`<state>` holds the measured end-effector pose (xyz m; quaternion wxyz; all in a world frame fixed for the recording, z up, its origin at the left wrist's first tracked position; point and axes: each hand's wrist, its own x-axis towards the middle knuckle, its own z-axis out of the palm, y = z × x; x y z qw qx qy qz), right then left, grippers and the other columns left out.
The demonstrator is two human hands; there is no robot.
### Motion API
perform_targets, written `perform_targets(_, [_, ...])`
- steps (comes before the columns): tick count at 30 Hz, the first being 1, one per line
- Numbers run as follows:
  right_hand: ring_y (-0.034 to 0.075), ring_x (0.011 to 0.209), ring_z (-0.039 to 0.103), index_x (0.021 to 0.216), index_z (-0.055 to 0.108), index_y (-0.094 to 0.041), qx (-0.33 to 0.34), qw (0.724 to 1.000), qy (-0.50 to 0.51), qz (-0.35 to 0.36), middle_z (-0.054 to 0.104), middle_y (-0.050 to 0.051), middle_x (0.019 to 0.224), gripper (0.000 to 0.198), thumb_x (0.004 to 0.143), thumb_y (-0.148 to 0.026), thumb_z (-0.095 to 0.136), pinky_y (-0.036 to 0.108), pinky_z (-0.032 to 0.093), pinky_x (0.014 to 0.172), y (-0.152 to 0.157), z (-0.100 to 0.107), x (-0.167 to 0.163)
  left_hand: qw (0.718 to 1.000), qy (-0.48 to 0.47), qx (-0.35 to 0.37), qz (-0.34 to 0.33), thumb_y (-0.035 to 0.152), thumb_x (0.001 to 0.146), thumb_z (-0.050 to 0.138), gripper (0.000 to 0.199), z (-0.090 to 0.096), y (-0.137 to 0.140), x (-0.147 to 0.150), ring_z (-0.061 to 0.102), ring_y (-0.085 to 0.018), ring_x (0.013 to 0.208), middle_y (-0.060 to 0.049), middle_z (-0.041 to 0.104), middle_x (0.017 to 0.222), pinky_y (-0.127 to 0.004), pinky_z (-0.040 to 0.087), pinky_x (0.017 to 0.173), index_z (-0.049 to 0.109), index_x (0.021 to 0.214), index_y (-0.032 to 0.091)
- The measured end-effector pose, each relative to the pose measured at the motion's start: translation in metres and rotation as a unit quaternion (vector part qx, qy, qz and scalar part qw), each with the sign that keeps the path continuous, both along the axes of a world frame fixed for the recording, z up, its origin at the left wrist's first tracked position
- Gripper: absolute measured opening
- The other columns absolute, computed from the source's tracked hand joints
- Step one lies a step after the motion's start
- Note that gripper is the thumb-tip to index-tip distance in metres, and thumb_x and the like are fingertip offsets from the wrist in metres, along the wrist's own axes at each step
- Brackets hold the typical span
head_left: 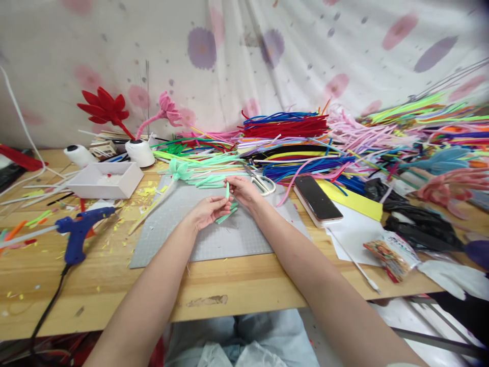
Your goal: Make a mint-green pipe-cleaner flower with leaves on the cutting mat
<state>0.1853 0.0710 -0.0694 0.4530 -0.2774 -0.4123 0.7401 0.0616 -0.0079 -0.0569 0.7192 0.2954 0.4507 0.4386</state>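
Two bare arms [147, 285] reach over one gray cutting mat [160, 242]. Close together above it, the left hand [209, 211] and right hand [243, 189] pinch one mint-green pipe cleaner [227, 191]. One green flower [180, 170] lies left, one pair of scissors [262, 180] far right. Farther out: one blue glue gun [84, 221] left, one phone [318, 198] right.

Phone [319, 198], R side of table [248, 285]; snack pkt [393, 255] nr wht glove [458, 278]; blk bag [422, 228] behind pkt; floral curtain [153, 30] at back.
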Motion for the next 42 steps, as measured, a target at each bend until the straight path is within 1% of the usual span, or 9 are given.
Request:
perform_targets(5, [0.007,0.06,0.047,0.065,0.062,-0.017,0.062,0.993,-0.095,-0.014,0.059,0.0,0.069,0.016,0.059,-0.031,0.065,0.02,0.032,0.052,0.003,0.002,0.013,0.97,0.162,0.122,0.131,0.018,0.071,0.059,0.025,-0.001,0.006,-0.014,0.054,-0.006,0.054,0.0,0.06,0.066,-0.016,0.042,0.046,0.06,0.095,0.012])
perform_targets(9, [0.008,0.056,0.045,0.062,0.062,-0.015,0.129,0.964,-0.229,0.026,0.057,0.0,0.061,0.025,0.062,-0.04,0.063,0.021,0.027,0.049,0.005,0.004,0.025,0.889,0.386,0.224,0.104,0.025,0.07,0.056,0.033,-0.007,0.011,-0.03,0.05,-0.008,0.053,0.003,0.055,0.058,-0.019,0.038,0.05,0.058,0.101,0.014])
perform_targets(14, [0.006,0.046,0.03,0.054,0.05,-0.016,0.176,0.937,-0.299,-0.045,0.04,-0.005,0.048,0.035,0.064,-0.049,0.059,0.022,0.021,0.047,0.007,0.001,0.027,0.764,0.614,0.192,0.06,0.044,0.066,0.058,0.042,-0.01,0.01,-0.044,0.05,-0.011,0.059,0.003,0.054,0.064,-0.022,0.033,0.053,0.059,0.101,0.021])
perform_targets(20, [0.008,0.046,0.031,0.05,0.05,-0.017,0.232,0.908,-0.335,-0.099,0.034,-0.004,0.046,0.045,0.072,-0.056,0.045,0.024,0.024,0.049,0.012,-0.015,0.019,0.672,0.718,0.123,0.133,0.039,0.075,0.048,0.031,0.0,0.019,-0.05,0.056,-0.02,0.083,-0.006,0.06,0.091,-0.027,0.039,0.063,0.059,0.099,0.021])
perform_targets(25, [0.009,0.041,0.031,0.054,0.058,-0.016,0.165,0.919,-0.334,-0.132,0.034,-0.002,0.043,0.066,0.074,-0.069,0.026,0.025,0.023,0.045,0.014,-0.022,0.014,0.58,0.792,0.181,0.057,0.026,0.079,0.044,0.03,0.004,0.041,-0.039,0.051,-0.028,0.1,-0.014,0.056,0.107,-0.037,0.042,0.075,0.058,0.104,0.018])
perform_targets(33, [0.009,0.044,0.039,0.055,0.061,-0.016,0.174,0.901,-0.369,-0.147,0.042,0.0,0.046,0.072,0.077,-0.068,0.016,0.024,0.027,0.047,0.011,-0.019,0.018,0.529,0.824,0.202,0.035,0.012,0.079,0.035,0.031,0.0,0.048,-0.034,0.053,-0.025,0.095,-0.015,0.059,0.098,-0.036,0.042,0.076,0.061,0.095,0.015])
perform_targets(35, [0.009,0.045,0.039,0.056,0.06,-0.016,0.182,0.901,-0.361,-0.155,0.042,0.0,0.047,0.067,0.077,-0.067,0.021,0.024,0.027,0.047,0.011,-0.019,0.017,0.536,0.809,0.227,0.083,0.016,0.079,0.037,0.03,0.006,0.041,-0.03,0.052,-0.025,0.097,-0.014,0.058,0.1,-0.035,0.041,0.077,0.06,0.098,0.015])
perform_targets(37, [0.009,0.046,0.039,0.06,0.058,-0.017,0.192,0.909,-0.333,-0.158,0.042,-0.002,0.048,0.055,0.076,-0.064,0.033,0.023,0.028,0.048,0.011,-0.018,0.016,0.579,0.764,0.25,0.134,0.019,0.077,0.04,0.028,0.011,0.034,-0.023,0.053,-0.024,0.095,-0.012,0.059,0.098,-0.034,0.041,0.077,0.059,0.097,0.015])
perform_targets(42, [0.007,0.052,0.042,0.082,0.057,-0.019,0.184,0.959,-0.212,-0.049,0.051,-0.003,0.065,0.033,0.068,-0.049,0.056,0.019,0.032,0.047,0.004,-0.006,0.012,0.817,0.527,0.22,0.074,0.02,0.068,0.046,0.019,0.003,0.022,-0.003,0.051,-0.012,0.058,-0.001,0.058,0.066,-0.024,0.04,0.057,0.059,0.081,0.014])
